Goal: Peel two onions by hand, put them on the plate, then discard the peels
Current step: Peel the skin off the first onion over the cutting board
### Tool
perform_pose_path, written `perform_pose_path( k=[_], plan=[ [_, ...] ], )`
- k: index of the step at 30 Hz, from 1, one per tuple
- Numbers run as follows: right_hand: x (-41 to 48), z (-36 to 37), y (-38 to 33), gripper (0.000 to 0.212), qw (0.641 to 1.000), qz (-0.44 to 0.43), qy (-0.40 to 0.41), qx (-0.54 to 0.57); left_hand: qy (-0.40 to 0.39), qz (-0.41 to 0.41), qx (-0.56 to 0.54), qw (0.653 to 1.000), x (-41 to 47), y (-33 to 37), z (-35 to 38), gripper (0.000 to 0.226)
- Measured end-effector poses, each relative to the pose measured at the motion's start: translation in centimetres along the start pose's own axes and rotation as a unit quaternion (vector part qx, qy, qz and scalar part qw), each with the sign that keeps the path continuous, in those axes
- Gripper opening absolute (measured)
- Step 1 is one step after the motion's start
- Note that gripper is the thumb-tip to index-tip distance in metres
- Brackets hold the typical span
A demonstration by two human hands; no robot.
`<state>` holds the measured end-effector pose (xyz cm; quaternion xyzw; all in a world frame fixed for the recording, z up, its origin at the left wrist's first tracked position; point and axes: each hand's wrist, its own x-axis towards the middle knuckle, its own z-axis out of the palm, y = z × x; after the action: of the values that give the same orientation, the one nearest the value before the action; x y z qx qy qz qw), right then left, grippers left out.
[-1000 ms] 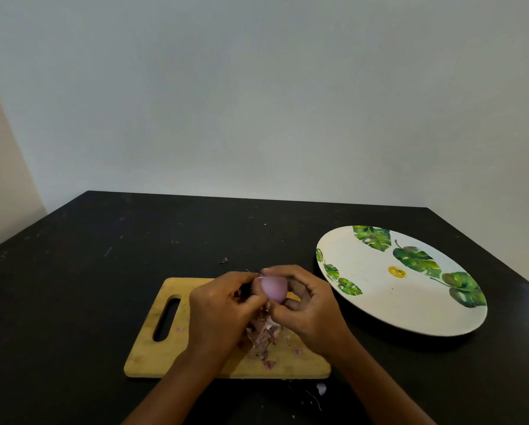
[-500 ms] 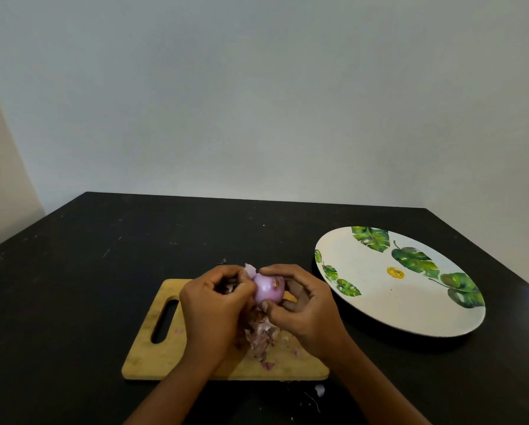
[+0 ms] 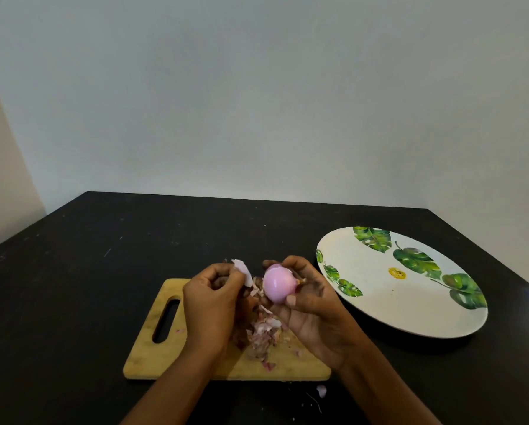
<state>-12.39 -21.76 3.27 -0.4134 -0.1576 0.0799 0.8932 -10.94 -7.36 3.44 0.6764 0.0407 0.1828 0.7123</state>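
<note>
My right hand grips a small pink-purple onion, smooth and mostly bare of skin, above the wooden cutting board. A little to its left, my left hand pinches a pale strip of peel that is free of the onion. A heap of loose peels lies on the board under both hands. The white plate with green leaf prints sits to the right with nothing on it. I see only this one onion.
The black table carries the board near its front edge and the plate at the right. A stray bit of peel lies on the table just in front of the board. A plain wall stands behind.
My hands have drawn apart. The left hand has pulled a strip of peel off the onion toward the left, and the bare onion now shows fully in my right hand.
</note>
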Motion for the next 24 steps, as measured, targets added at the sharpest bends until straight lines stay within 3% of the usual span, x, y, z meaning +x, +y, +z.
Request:
perform_pose_path(
  k=[5,9,15,18,24],
  plan=[
    [-0.1,0.4,-0.8,0.054,0.998,0.004,-0.051,0.029,-0.001,0.04,0.07,0.997,1.3,-0.3,-1.1,0.017],
    [0.1,0.1,-0.3,0.06,1.0,0.011,0.002,-0.005,-0.052,0.126,0.214,0.967,0.7,-0.6,-0.8,0.004],
    [0.5,-0.6,-0.2,0.06,0.995,0.009,0.07,-0.072,-0.043,0.26,0.328,0.907,0.6,-1.1,-0.6,0.012],
    [0.5,-0.8,-0.1,0.053,0.993,0.007,0.081,-0.091,-0.053,0.274,0.299,0.913,0.6,-1.0,-0.7,0.004],
    [0.6,-1.2,-0.2,0.048,0.989,0.003,0.098,-0.115,-0.122,0.271,0.125,0.946,0.1,0.2,-0.6,0.032]
  ],
)
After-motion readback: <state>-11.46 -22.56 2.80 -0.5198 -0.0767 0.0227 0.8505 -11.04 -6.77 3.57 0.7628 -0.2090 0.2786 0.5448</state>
